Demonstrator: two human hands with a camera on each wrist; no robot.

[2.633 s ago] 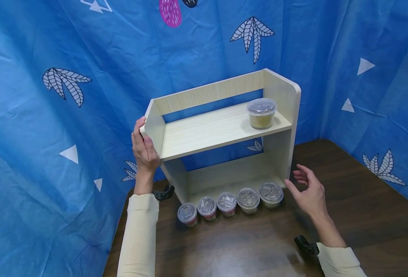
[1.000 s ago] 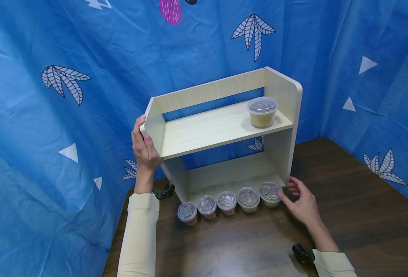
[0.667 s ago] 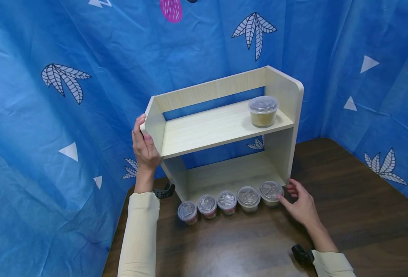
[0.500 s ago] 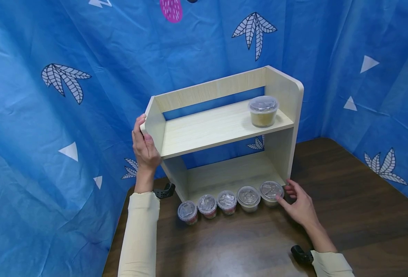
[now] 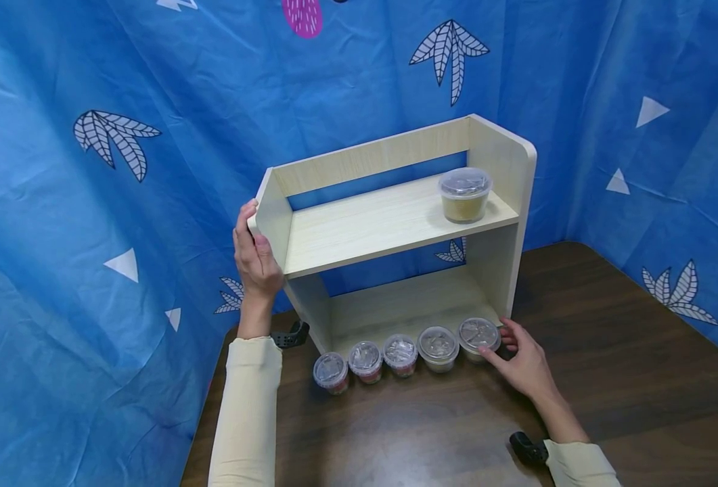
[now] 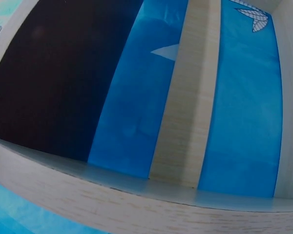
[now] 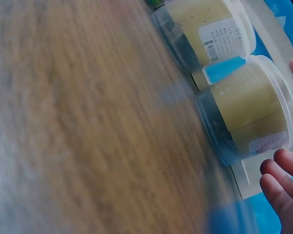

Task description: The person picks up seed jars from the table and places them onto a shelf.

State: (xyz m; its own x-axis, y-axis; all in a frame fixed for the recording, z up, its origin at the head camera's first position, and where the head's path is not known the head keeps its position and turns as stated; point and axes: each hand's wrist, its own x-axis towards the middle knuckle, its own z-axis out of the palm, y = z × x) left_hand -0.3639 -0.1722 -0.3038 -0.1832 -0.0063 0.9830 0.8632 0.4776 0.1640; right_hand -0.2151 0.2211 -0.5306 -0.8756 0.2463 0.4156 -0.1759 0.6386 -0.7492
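My left hand [image 5: 256, 260] holds the left side panel of a pale wooden two-tier shelf [image 5: 365, 230], fingers along its outer edge and thumb at the front. The hand itself is out of sight in the left wrist view, where the shelf's boards [image 6: 185, 107] fill the picture. My right hand [image 5: 524, 358] reaches around the rightmost lidded plastic cup [image 5: 479, 336]. Its thumb is by the front of the lid and its fingers are at the right side. In the right wrist view the fingertips [image 7: 271, 183] lie close beside that cup [image 7: 251, 112], loosely spread; contact is unclear.
Left of that cup stands another pale-filled cup [image 5: 438, 348], then smaller lidded cups [image 5: 399, 355] with reddish contents, in a row before the shelf. A larger tub [image 5: 465, 195] with yellow contents sits on the upper board. The dark wooden table [image 5: 407, 433] meets a blue curtain [image 5: 346, 81].
My right hand has moved left from beside the shelf's lower right corner to around the rightmost cup. The left hand keeps its hold, and the cups stay in place.
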